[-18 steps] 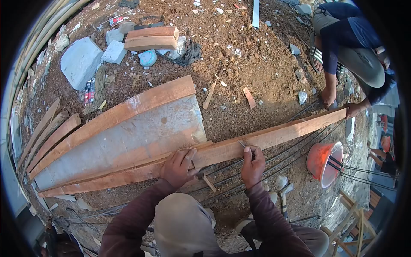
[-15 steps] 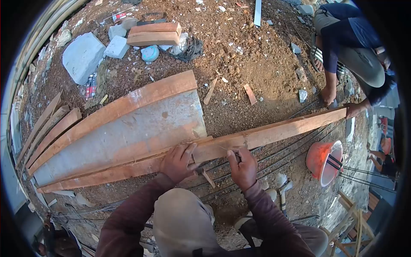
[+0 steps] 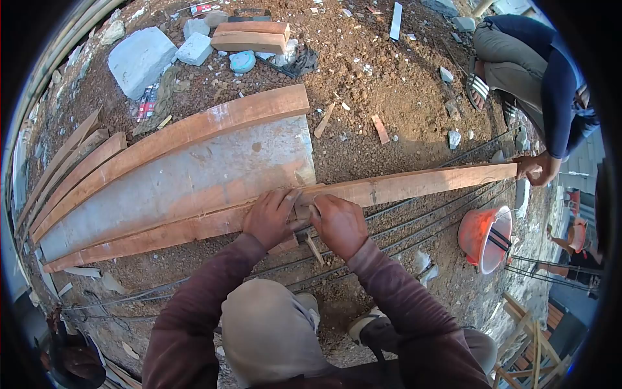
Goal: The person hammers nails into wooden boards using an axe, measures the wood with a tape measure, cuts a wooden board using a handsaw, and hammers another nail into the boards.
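Two bare hands meet where the boards join, hiding part of the joint. Curled nearly closed, the right hand (image 3: 340,227) rests against the near end of the straight board (image 3: 414,185); whether it pinches anything small cannot be made out. The left hand (image 3: 269,217) is partly open, its fingers draped over the curved board (image 3: 168,240), thumb stretched toward the right hand. Reddish, sawn wood forms both boards. The curved board edges a flat, grey, stained panel (image 3: 188,175), with a bowed plank (image 3: 194,126) along its far side. A co-worker's hand (image 3: 544,167) touches the straight board's far end. Thin dark rods (image 3: 421,220) run below it, near an orange bucket (image 3: 483,236) on rough, pebbly soil (image 3: 382,104).
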The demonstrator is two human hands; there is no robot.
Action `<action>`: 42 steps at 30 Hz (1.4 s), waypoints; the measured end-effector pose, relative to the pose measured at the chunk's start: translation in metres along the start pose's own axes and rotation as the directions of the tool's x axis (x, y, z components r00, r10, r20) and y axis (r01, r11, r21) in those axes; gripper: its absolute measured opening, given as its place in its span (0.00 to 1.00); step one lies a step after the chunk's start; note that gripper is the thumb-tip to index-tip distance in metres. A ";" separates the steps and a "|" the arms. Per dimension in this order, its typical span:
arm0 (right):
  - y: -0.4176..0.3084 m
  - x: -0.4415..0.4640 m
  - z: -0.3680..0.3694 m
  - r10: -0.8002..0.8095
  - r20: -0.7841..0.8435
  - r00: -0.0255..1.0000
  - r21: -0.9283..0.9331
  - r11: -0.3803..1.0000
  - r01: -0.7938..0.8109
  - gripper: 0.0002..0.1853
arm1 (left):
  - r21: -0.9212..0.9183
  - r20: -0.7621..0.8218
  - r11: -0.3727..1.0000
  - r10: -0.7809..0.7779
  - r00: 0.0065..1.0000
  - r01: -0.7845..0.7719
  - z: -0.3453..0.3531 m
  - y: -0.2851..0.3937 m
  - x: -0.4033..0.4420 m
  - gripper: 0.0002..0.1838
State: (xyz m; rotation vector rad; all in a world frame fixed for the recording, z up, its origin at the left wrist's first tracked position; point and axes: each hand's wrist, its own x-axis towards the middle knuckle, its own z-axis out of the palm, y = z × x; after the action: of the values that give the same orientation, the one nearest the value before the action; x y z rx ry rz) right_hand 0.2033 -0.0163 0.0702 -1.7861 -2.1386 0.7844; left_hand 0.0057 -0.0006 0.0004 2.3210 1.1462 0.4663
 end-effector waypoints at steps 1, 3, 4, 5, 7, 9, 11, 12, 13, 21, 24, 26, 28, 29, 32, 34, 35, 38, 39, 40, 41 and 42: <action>0.001 0.000 0.003 0.002 0.004 1.000 -0.019 1.000 -0.002 0.06 | 0.001 -0.010 1.000 0.003 1.000 -0.003 0.000 0.000 0.001 0.41; 0.001 0.003 0.005 -0.009 0.019 1.000 -0.058 0.998 0.010 0.05 | -0.004 -0.017 1.000 0.010 1.000 -0.011 -0.001 0.001 -0.001 0.40; 0.001 0.006 0.005 -0.018 0.035 0.999 -0.074 0.997 0.021 0.05 | -0.008 -0.021 1.000 0.016 1.000 -0.017 -0.003 0.003 -0.003 0.40; -0.001 0.006 0.004 -0.023 0.050 0.999 -0.090 0.996 0.027 0.04 | -0.013 -0.021 1.000 0.025 0.999 -0.026 -0.005 0.005 -0.004 0.40; -0.003 0.010 0.001 -0.025 0.083 0.996 -0.123 0.992 0.036 0.05 | -0.046 -0.055 0.997 0.056 0.997 -0.058 -0.009 0.004 0.001 0.37; -0.001 0.013 0.004 -0.047 0.084 0.995 -0.118 0.991 0.057 0.07 | -0.109 -0.111 0.990 0.073 0.991 -0.085 -0.010 0.003 0.002 0.30; -0.003 0.015 0.003 -0.047 0.107 0.993 -0.125 0.990 0.061 0.07 | -0.085 -0.088 0.985 0.139 0.986 -0.147 -0.014 0.002 0.007 0.22; -0.004 0.015 0.003 -0.042 0.120 0.992 -0.125 0.991 0.057 0.08 | -0.078 -0.071 0.981 0.173 0.982 -0.178 -0.016 0.001 0.010 0.18; -0.002 0.016 0.005 -0.058 0.102 0.993 -0.120 0.990 0.070 0.07 | -0.083 -0.081 0.980 0.174 0.981 -0.181 -0.017 0.000 0.013 0.15; 0.014 0.010 -0.001 -0.136 -0.006 0.991 -0.116 0.984 0.135 0.13 | -0.091 -0.068 0.972 0.212 0.975 -0.217 -0.012 -0.001 0.023 0.10; 0.032 -0.020 -0.045 -0.079 -0.226 0.971 -0.023 0.997 0.075 0.21 | -0.151 -0.145 0.966 0.190 0.971 -0.212 -0.003 -0.002 0.018 0.09; 0.055 -0.064 -0.075 0.140 -0.200 0.970 0.107 0.987 -0.121 0.22 | -0.140 -0.154 0.970 0.178 0.972 -0.200 0.001 0.000 0.013 0.09; 0.100 -0.125 -0.080 0.236 -0.126 0.964 -0.018 0.971 -0.240 0.23 | -0.136 -0.169 0.970 0.176 0.970 -0.200 0.003 -0.001 0.017 0.08; 0.125 -0.163 -0.077 0.339 -0.088 0.937 -0.072 0.936 -0.345 0.24 | -0.141 -0.173 0.970 0.171 0.970 -0.196 0.004 -0.001 0.017 0.08; 0.175 -0.272 -0.066 0.664 0.061 0.745 -0.193 0.740 -0.644 0.28 | -0.132 -0.173 0.974 0.161 0.972 -0.185 0.006 -0.002 0.011 0.08; 0.202 -0.335 -0.045 0.787 0.156 0.597 -0.338 0.610 -0.717 0.31 | -0.099 -0.187 0.975 0.177 0.966 -0.198 0.006 -0.002 0.013 0.08; 0.212 -0.351 -0.036 0.795 0.107 0.597 -0.319 0.596 -0.737 0.31 | -0.078 -0.200 0.975 0.189 0.961 -0.208 0.007 -0.002 0.014 0.08; 0.227 -0.391 -0.009 0.843 0.014 0.537 -0.214 0.528 -0.822 0.32 | -0.037 -0.207 0.981 0.178 0.962 -0.189 0.011 -0.001 0.006 0.08; 0.232 -0.393 -0.007 0.864 0.001 0.504 -0.159 0.498 -0.853 0.31 | -0.026 -0.216 0.985 0.163 0.963 -0.173 0.012 0.000 0.005 0.08; 0.234 -0.401 -0.008 0.886 -0.007 0.463 -0.108 0.459 -0.882 0.31 | -0.040 -0.221 0.988 0.134 0.966 -0.146 0.015 0.004 0.002 0.08; 0.238 -0.408 -0.010 0.876 0.035 0.481 -0.148 0.480 -0.865 0.29 | -0.052 -0.228 0.991 0.106 0.968 -0.120 0.017 0.006 0.001 0.08; 0.237 -0.404 -0.017 0.862 0.074 0.501 -0.183 0.506 -0.843 0.27 | -0.058 -0.240 0.994 0.079 0.968 -0.096 0.017 0.006 0.002 0.08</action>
State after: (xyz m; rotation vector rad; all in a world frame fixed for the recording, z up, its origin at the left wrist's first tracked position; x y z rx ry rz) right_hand 0.4976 -0.3767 0.0150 -2.9916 -1.2196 1.0090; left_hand 0.0194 -0.0071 -0.0097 2.3082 1.1169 0.8226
